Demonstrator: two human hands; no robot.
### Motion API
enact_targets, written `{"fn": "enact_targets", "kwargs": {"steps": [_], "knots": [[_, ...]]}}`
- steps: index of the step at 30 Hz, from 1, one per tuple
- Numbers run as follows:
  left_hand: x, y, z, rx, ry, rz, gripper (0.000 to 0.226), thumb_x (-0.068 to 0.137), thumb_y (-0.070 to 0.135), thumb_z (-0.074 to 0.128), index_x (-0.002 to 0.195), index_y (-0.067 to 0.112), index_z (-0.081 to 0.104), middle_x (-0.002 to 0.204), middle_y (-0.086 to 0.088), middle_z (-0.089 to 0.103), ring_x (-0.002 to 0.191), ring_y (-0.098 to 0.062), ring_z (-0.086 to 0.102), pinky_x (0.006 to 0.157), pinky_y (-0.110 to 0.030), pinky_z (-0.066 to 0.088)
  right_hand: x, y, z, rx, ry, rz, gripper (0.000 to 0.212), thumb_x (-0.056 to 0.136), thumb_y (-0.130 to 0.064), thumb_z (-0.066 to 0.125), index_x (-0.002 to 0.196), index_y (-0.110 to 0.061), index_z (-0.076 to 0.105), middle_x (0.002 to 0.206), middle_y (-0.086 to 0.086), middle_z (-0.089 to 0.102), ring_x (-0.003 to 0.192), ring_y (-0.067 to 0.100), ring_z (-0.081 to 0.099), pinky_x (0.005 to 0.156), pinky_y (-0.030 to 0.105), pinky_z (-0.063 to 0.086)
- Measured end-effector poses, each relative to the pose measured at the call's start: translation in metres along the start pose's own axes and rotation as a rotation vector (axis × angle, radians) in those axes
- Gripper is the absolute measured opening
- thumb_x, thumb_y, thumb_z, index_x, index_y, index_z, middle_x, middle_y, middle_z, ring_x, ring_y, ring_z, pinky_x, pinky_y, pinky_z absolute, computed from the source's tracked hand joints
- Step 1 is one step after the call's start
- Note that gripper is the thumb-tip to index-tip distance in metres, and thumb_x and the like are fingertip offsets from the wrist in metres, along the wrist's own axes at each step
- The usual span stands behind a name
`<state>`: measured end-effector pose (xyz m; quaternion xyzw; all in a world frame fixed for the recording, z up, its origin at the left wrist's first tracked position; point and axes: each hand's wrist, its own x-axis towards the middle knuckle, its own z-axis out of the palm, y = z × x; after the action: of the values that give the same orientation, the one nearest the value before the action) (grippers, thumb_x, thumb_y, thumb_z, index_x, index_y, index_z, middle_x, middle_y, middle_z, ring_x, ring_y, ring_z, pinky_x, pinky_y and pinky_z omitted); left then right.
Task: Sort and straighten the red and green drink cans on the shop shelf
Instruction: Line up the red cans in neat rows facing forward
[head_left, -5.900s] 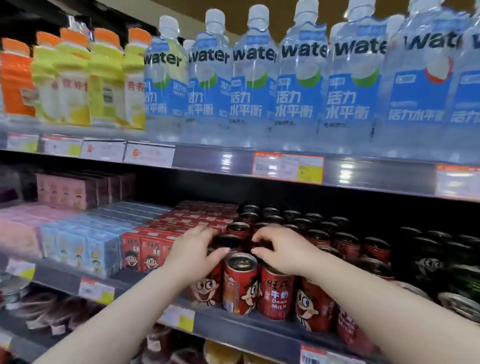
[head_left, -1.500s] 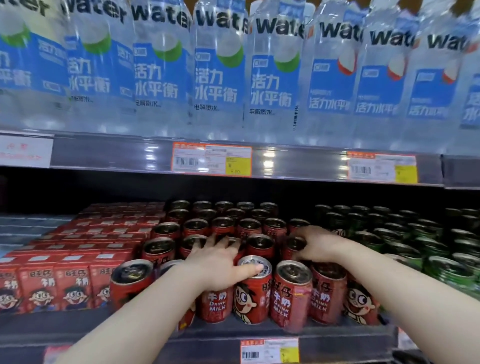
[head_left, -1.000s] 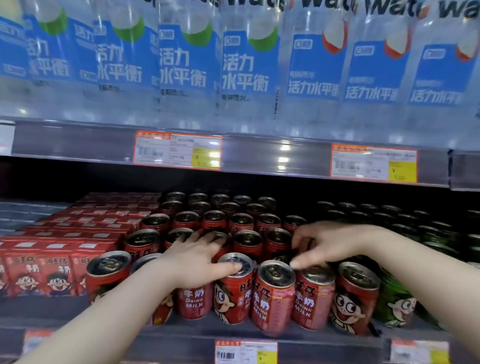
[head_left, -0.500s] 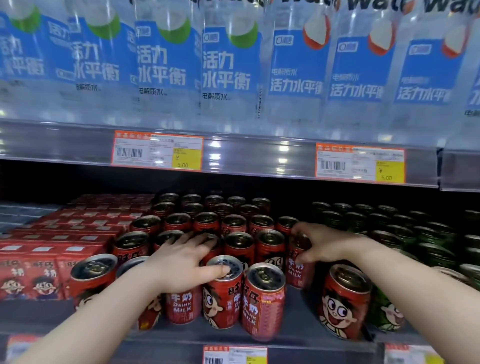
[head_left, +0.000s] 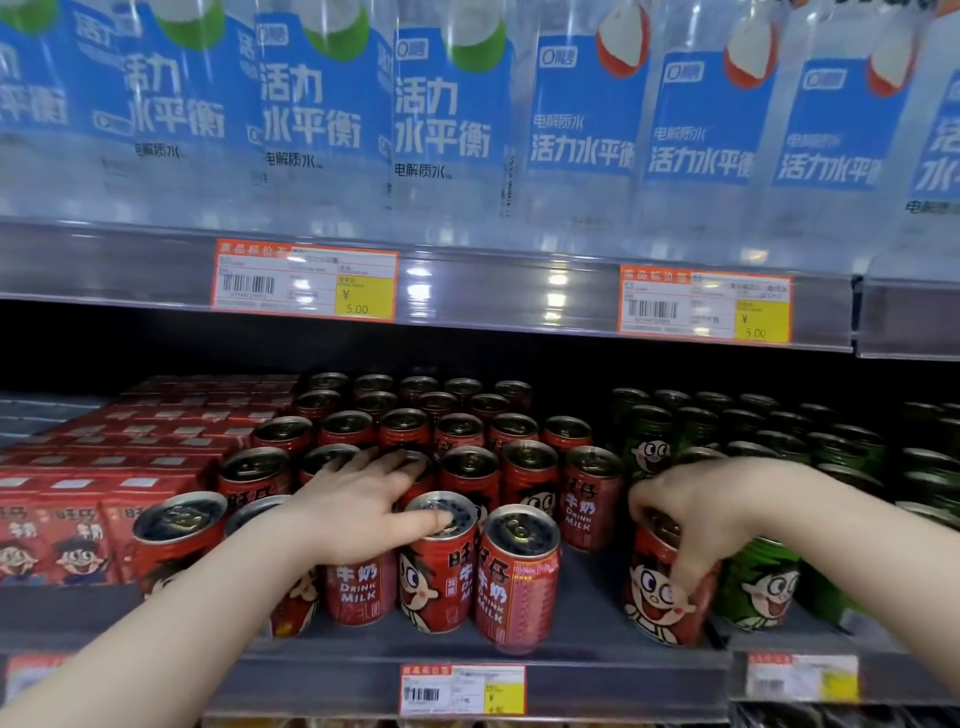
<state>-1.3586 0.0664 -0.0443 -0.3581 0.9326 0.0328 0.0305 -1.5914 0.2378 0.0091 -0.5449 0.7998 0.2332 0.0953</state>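
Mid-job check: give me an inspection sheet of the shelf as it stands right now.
Surface: grey shelf, bare gap in the front row.
Job's things: red cans in rows, left; green cans right; one stray red can stands beside the front green can.
Clutter: red cartons at far left.
Grippers: left hand lies flat on red can tops; right hand grips the stray red can from above.
Cables: nothing seen.
Surroundings: water bottles and price tags above.
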Motion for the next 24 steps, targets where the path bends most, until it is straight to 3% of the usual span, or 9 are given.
{"fn": "enact_targets", "kwargs": {"steps": [5,10,14,17,21,24], "knots": [[-0.001,0.001,-0.001,-0.002,-0.014,-0.005,0.081,0.082,0.075,0.023,0.149,0.033,0.006,0.159,0.005,-0.001,0.146,-0.021,-0.003,0.116,-0.043,0.004,0.009,-0.010,0.014,0.267,0.185,-0.147,0.081,0.073,-0.033,0.072,0.140,-0.039,0.027,0.144,-0.008,0.035,0.123,0.013,0.042,0.096,0.024,0.043],[-0.002,0.003,-0.002,0.003,-0.006,-0.003,0.077,0.085,0.071,0.024,0.149,0.033,0.006,0.159,0.005,-0.001,0.146,-0.022,-0.003,0.116,-0.042,0.004,0.015,-0.019,0.022,0.327,0.237,-0.189,0.085,0.076,-0.026,0.069,0.144,-0.039,0.020,0.152,-0.008,0.023,0.134,0.014,0.032,0.107,0.027,0.037],[-0.002,0.003,-0.001,0.004,-0.005,-0.006,0.076,0.085,0.071,0.024,0.149,0.033,0.006,0.159,0.005,-0.001,0.146,-0.022,-0.002,0.116,-0.042,0.003,0.006,-0.040,0.017,0.161,0.364,-0.255,0.092,0.070,-0.060,0.068,0.145,-0.038,0.018,0.152,-0.010,0.023,0.140,0.019,0.021,0.117,0.042,0.016],[-0.002,0.002,-0.002,0.006,0.000,-0.002,0.076,0.085,0.071,0.024,0.149,0.033,0.006,0.159,0.005,0.000,0.146,-0.022,-0.002,0.116,-0.042,0.004,0.006,-0.070,0.016,0.220,0.454,-0.333,0.096,0.067,-0.074,0.058,0.146,-0.035,0.019,0.151,-0.009,0.028,0.138,0.017,0.029,0.115,0.038,0.023],[-0.001,0.001,-0.001,0.006,0.002,0.001,0.076,0.085,0.071,0.024,0.149,0.033,0.006,0.159,0.006,-0.001,0.146,-0.021,-0.002,0.117,-0.042,0.004,0.016,-0.077,0.019,0.220,0.454,-0.338,0.084,0.075,-0.059,0.063,0.144,-0.034,0.021,0.147,-0.011,0.031,0.128,0.018,0.042,0.101,0.032,0.038],[0.000,0.000,0.000,0.004,0.012,0.005,0.075,0.085,0.071,0.024,0.148,0.033,0.005,0.159,0.006,-0.001,0.146,-0.021,-0.002,0.117,-0.042,0.004,0.021,-0.058,0.015,0.231,0.368,-0.380,0.078,0.080,-0.038,0.068,0.142,-0.040,0.022,0.150,-0.014,0.028,0.131,0.015,0.039,0.105,0.035,0.040]]}}
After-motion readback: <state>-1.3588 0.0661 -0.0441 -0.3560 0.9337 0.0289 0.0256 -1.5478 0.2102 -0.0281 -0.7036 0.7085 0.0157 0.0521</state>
